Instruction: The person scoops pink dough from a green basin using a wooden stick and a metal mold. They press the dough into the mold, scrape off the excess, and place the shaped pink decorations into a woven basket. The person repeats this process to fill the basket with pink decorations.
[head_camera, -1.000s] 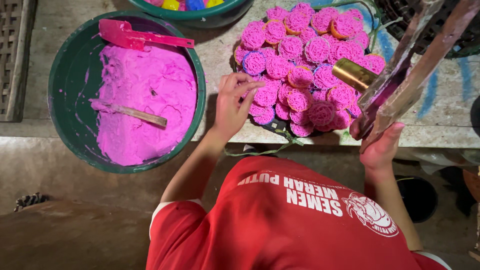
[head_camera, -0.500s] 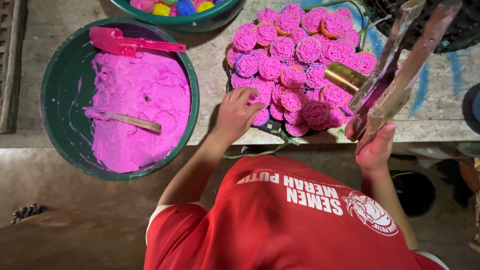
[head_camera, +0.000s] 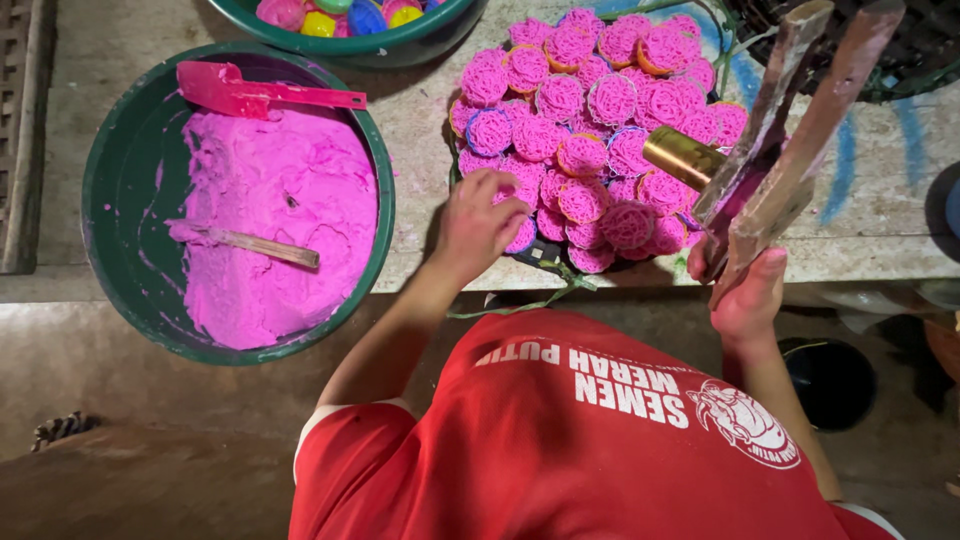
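My left hand (head_camera: 482, 222) reaches to the near edge of a heap of pink noodle-like nests (head_camera: 590, 110) in small coloured cups, piled on a dark tray. Its fingers curl around one nest at the heap's front. My right hand (head_camera: 748, 292) grips the two long wooden handles of a press (head_camera: 790, 140), which slant up to the right. The press's brass cylinder (head_camera: 683, 157) points at the heap's right side. My red shirt (head_camera: 600, 440) fills the lower part of the view.
A large green basin (head_camera: 118, 220) on the left holds bright pink dough (head_camera: 275, 210), a wooden stick (head_camera: 262, 246) and a pink scoop (head_camera: 255, 94). Another green bowl (head_camera: 350, 40) of coloured cups stands at the top. The grey bench edge (head_camera: 860, 265) runs under my hands.
My left hand has slid slightly toward the heap's near edge and its fingers have closed over a nest. My right hand keeps its hold on the press handles.
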